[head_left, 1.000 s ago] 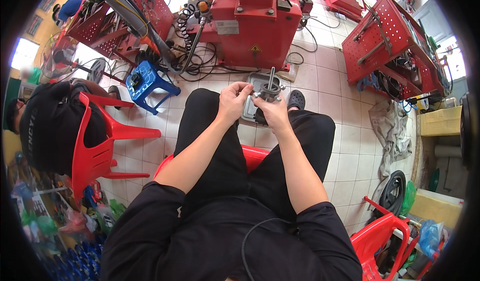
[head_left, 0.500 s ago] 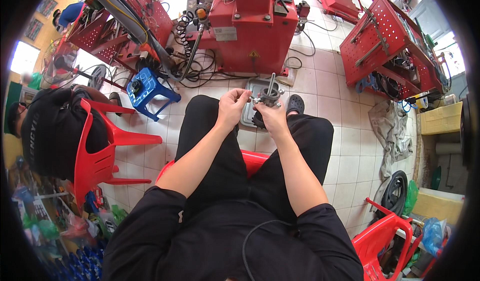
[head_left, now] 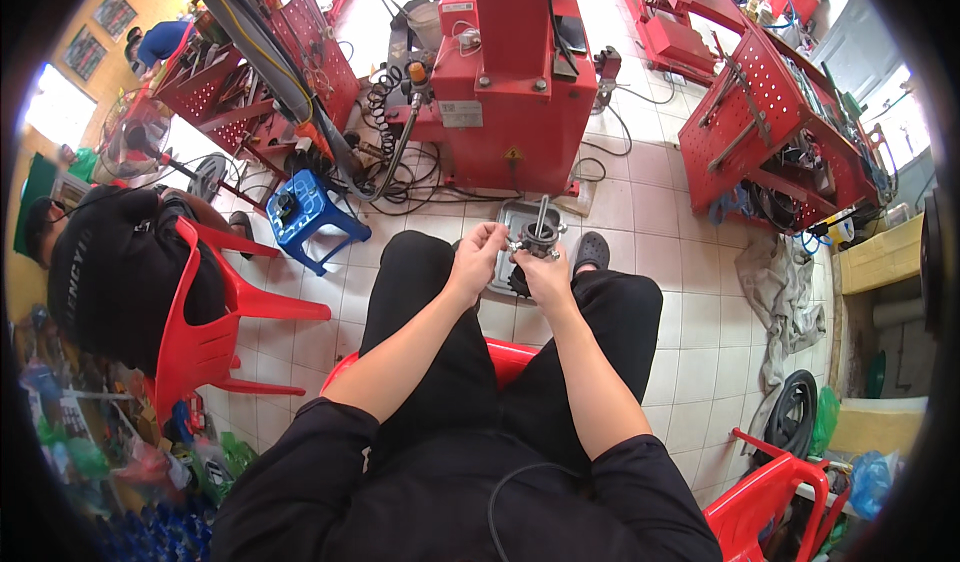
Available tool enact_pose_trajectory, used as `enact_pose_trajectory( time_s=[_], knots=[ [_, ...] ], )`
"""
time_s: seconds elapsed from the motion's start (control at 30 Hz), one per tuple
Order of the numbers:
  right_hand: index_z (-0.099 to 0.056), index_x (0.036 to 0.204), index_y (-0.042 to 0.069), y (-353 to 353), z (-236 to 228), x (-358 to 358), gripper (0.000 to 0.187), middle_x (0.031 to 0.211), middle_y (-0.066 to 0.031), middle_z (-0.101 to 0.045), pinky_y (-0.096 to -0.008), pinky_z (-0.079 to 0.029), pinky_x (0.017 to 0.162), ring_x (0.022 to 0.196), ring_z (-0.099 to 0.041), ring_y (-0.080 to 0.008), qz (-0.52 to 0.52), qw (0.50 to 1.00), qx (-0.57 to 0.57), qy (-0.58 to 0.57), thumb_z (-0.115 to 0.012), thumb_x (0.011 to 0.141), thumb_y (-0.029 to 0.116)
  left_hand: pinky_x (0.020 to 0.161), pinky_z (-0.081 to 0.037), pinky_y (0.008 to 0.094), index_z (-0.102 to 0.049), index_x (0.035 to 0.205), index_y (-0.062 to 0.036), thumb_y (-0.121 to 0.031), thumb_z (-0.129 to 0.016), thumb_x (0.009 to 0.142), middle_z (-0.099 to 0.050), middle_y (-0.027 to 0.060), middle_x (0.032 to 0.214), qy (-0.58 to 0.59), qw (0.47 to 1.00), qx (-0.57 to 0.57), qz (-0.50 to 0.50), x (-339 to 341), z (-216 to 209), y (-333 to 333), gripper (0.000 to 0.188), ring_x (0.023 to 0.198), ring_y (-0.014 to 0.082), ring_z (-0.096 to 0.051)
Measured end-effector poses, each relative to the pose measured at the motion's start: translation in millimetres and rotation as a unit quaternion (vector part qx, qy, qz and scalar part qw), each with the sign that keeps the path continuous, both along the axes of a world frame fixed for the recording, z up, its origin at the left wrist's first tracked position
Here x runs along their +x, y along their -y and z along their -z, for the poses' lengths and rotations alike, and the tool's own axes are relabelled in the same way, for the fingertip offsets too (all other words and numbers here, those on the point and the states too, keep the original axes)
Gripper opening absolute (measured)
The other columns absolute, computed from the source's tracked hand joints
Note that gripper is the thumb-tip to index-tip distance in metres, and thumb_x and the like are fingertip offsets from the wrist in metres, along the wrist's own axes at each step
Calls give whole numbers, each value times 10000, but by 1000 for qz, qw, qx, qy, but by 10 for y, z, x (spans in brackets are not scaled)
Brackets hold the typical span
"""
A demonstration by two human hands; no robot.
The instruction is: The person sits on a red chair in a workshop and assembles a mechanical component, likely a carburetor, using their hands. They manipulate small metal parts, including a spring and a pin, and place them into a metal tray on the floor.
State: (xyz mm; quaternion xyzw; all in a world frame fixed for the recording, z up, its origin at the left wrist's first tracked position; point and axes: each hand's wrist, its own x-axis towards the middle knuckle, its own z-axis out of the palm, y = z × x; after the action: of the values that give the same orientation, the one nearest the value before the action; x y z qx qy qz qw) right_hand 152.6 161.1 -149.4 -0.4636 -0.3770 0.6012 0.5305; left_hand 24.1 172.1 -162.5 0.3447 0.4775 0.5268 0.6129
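Observation:
Between my knees, my right hand is closed around a grey metal mechanical part with a round open body. A thin shaft stands up out of its opening, and bolt-like knobs stick out at its sides. My left hand is at the part's left side, thumb and fingers pinched together by a small bolt-like end. Whatever lies between those fingertips is too small to make out. Below my hands a grey metal tray rests on the floor. A dark, ridged round piece shows beside my right hand, partly hidden.
Ahead stands a large red machine with cables and hoses around its base. A blue stool is at the left, near a person in black on a red chair. On the right are a red perforated tool cart, a grey cloth and tyres.
The whole view has tilted, so everything sits a little lower in the picture. Both hands keep nearly the same hold on the metal part, with the left fingers still pinched beside it.

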Motion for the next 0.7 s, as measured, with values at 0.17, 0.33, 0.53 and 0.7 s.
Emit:
enact_pose_trajectory(
  time_s=[0.17,0.33,0.53,0.7],
  knots=[
    [-581,982,29,-14,28,49,215,870,-14,-610,-256,-456,709,794,-563,-101,-16,999,-26,-10,-643,777,7,362,-257,198,-509,905,-111,-314,-551,942,-454,-51,627,35,999,-9,38,53,19,38,210,405,22,-319],
    [-595,968,35,-30,59,41,206,879,-39,-642,-276,-466,719,768,-589,-120,-7,997,-59,-48,-648,769,35,386,-271,233,-525,872,-142,-315,-506,953,-549,-29,764,158,981,-106,-21,0,-302,54,192,397,59,-294],
    [-613,910,26,-8,-187,37,149,796,-73,-655,-282,-475,660,699,-620,-156,-20,988,-97,-121,-632,764,44,393,-245,234,-488,888,-164,-338,-485,938,-481,-29,718,282,944,-171,-14,-194,-80,8,182,445,74,-322],
    [-596,945,22,-21,-84,99,170,817,-97,-652,-333,-517,653,708,-637,-200,-43,981,-119,-149,-609,779,52,450,-317,234,-433,967,-126,-251,-455,918,-435,-4,722,268,941,-205,9,-183,-114,4,136,512,101,-368]
  ],
)
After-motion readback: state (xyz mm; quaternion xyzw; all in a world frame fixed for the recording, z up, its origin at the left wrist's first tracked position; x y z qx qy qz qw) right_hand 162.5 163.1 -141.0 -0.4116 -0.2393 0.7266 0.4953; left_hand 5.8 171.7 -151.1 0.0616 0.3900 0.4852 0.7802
